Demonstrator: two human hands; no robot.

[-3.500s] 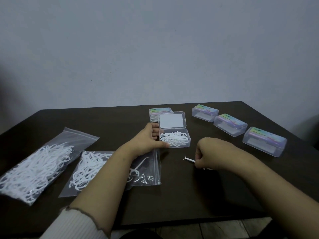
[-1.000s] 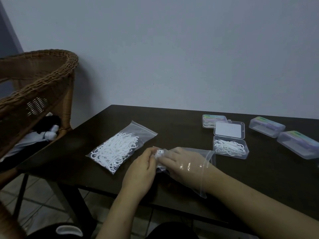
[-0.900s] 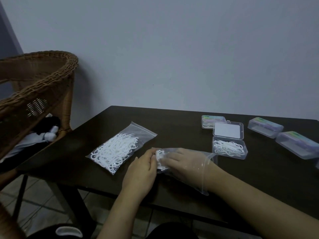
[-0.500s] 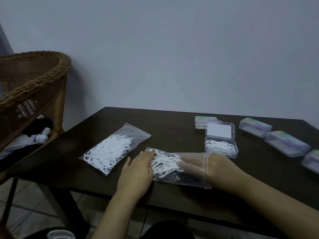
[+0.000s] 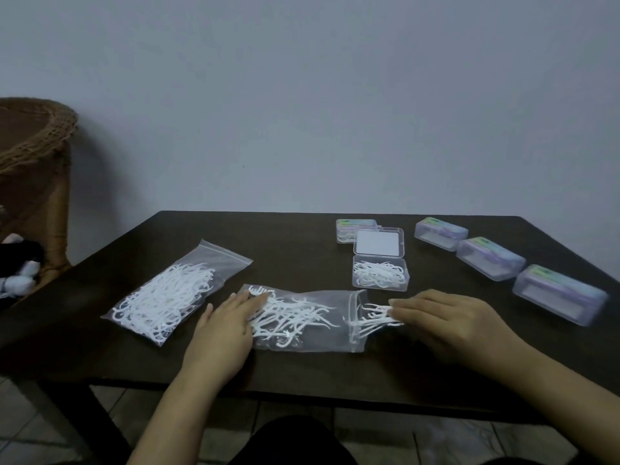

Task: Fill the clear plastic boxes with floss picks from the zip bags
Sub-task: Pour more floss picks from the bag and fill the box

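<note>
In the head view, the left hand (image 5: 224,327) lies flat, fingers straight, pressing the closed end of the opened zip bag (image 5: 302,322) against the dark table (image 5: 302,374). The right hand (image 5: 449,318) pinches a small bunch of floss picks (image 5: 375,317) at the bag's mouth, fingers lightly curled round them. The picks look light, thin, stiff and hooked, so they likely snag together; gripping the straight handles seems best. The bag is soft, slick film. The open clear box (image 5: 380,275), rigid and partly filled, sits just beyond the bag. 1 full bag (image 5: 174,297) lies left; 3 closed boxes (image 5: 489,258) stand right.
</note>
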